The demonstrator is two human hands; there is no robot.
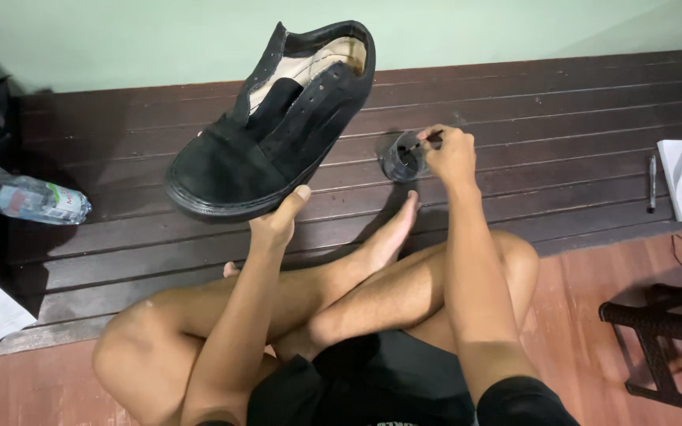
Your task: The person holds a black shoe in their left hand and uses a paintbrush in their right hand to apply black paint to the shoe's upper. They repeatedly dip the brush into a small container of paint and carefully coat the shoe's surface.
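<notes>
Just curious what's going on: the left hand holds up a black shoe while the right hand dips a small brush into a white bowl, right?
Not quite. In the head view the right hand dips its brush into a small dark round container, not a white bowl. The left hand does hold up the black shoe.

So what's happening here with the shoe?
A person sits cross-legged on the floor. The left hand props a black lace-less canvas shoe on its edge on the dark wooden slatted platform. The right hand dips a thin stick-like tool into a small clear round container beside it.
</notes>
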